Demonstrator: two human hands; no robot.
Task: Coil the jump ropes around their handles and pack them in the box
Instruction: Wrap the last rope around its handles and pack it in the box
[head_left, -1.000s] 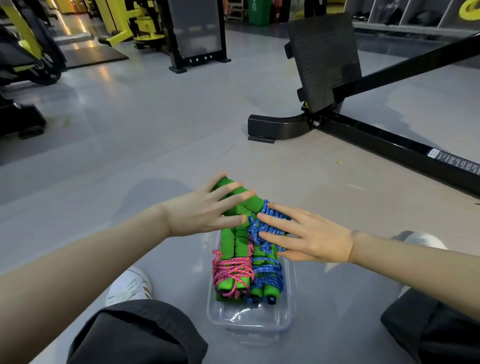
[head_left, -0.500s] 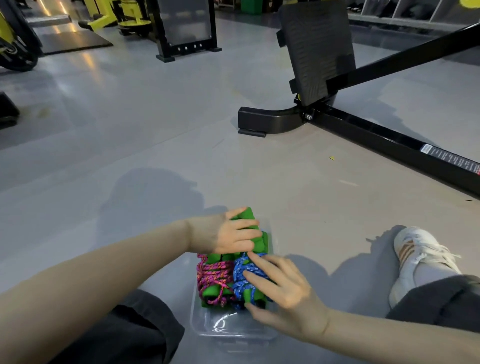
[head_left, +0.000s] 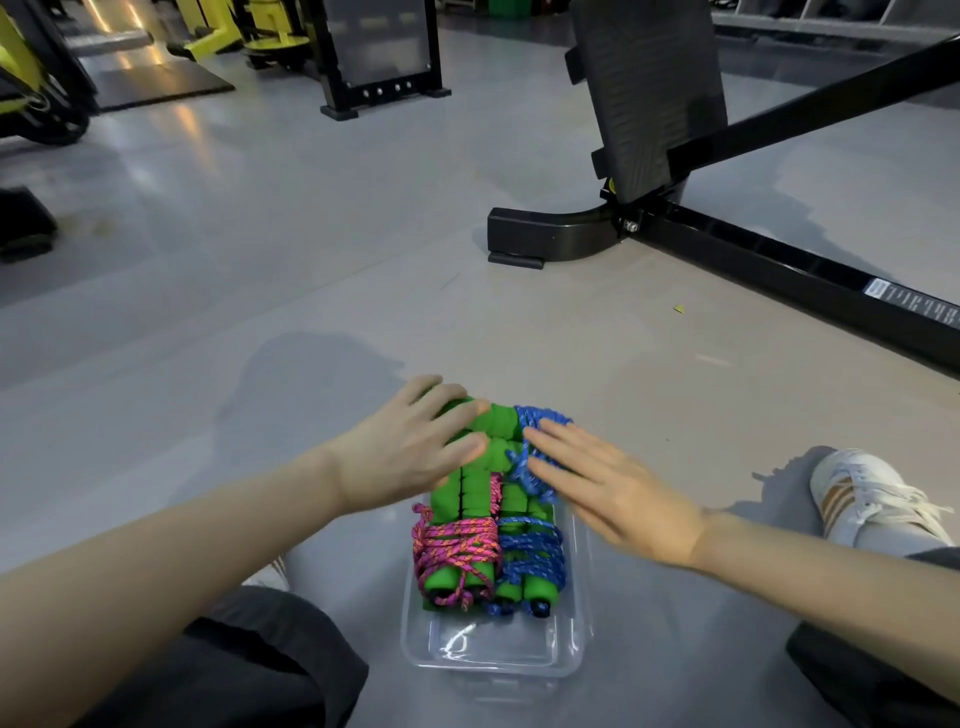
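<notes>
A clear plastic box (head_left: 498, 660) sits on the floor between my knees. Inside lie several jump ropes with green foam handles: one bundle wound with pink rope (head_left: 454, 545), another wound with blue rope (head_left: 530, 551). Their far ends stick up over the box's far rim. My left hand (head_left: 405, 452) lies flat with straight fingers on the green handles at the far left. My right hand (head_left: 608, 488) lies flat with straight fingers on the blue rope coil at the far right.
A black gym machine base (head_left: 550, 236) with a long rail (head_left: 810, 275) stands ahead and to the right. My white shoe (head_left: 872, 493) is at the right. Yellow and black equipment (head_left: 379, 52) stands far back on the grey floor.
Half a second ago my left hand curled over the handles and my right covered the blue bundle nearer to me. Both hands now lie flat at the far end.
</notes>
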